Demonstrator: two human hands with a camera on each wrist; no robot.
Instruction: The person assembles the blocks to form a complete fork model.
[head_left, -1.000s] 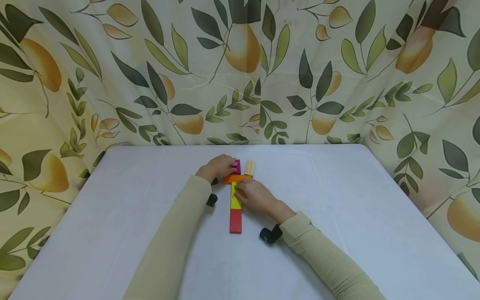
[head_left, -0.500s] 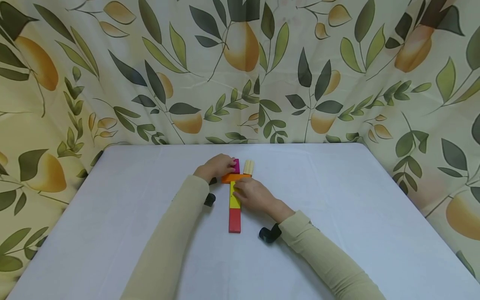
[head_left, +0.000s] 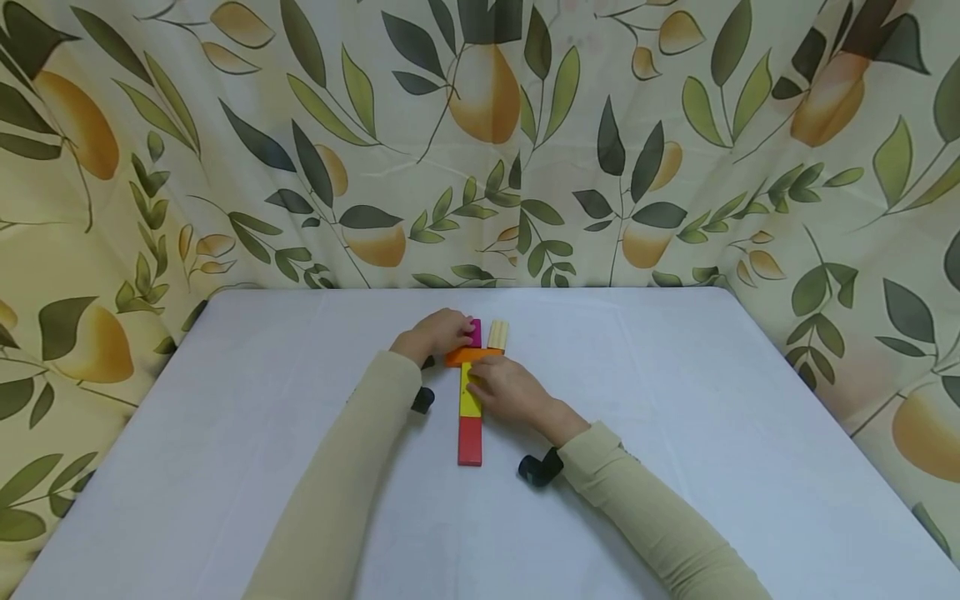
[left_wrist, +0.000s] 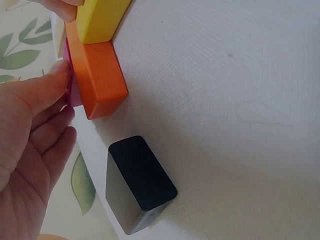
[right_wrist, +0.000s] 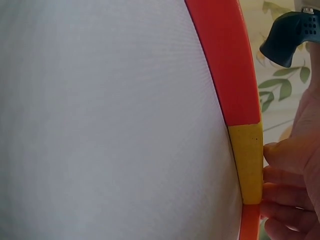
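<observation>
On the white table a row of blocks runs away from me: a red block (head_left: 469, 442), a yellow block (head_left: 469, 403) and a crosswise orange block (head_left: 465, 357). Beyond the orange one stand a magenta block (head_left: 476, 332) and a pale cream block (head_left: 498, 335). My left hand (head_left: 442, 331) pinches the magenta block, partly covering it. From the right side, my right hand (head_left: 517, 393) rests its fingertips on the yellow block, near the orange one. In the right wrist view, the thumb and fingers (right_wrist: 285, 192) touch along the yellow block's edge.
A black block-shaped object (left_wrist: 142, 175) shows near the orange block in the left wrist view. Dark wrist cameras hang by the left wrist (head_left: 423, 400) and right wrist (head_left: 540, 469). A leaf-and-fruit patterned cloth (head_left: 480, 208) rises behind the table's far edge.
Both hands keep their places on the blocks. Only a slight shift of the whole head view shows; the blocks stay in the same arrangement.
</observation>
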